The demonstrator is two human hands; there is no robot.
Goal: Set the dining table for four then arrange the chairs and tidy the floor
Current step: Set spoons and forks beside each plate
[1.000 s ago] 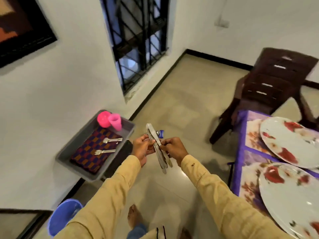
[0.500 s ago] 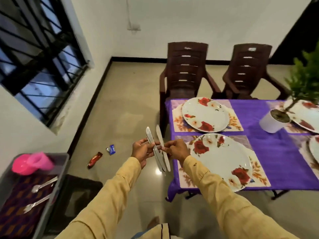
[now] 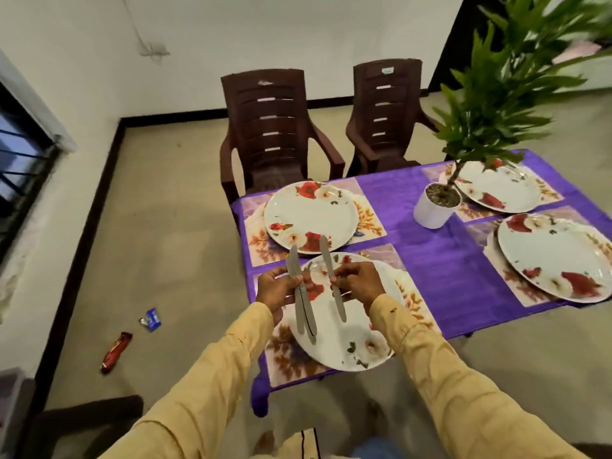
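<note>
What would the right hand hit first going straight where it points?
Likely the knives in the left hand, close beside the right hand and its single knife; depth unclear.

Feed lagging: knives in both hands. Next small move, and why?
Probably lay the single knife in the right hand on the placemat beside the nearest plate: it is held apart from the other knives in the left hand, and no cutlery lies there.

Over the nearest plate point(image 3: 346, 341), left hand point(image 3: 274, 290) grips bunched knives point(image 3: 302, 314); right hand point(image 3: 360, 281) pinches a single knife point(image 3: 339, 304).
</note>
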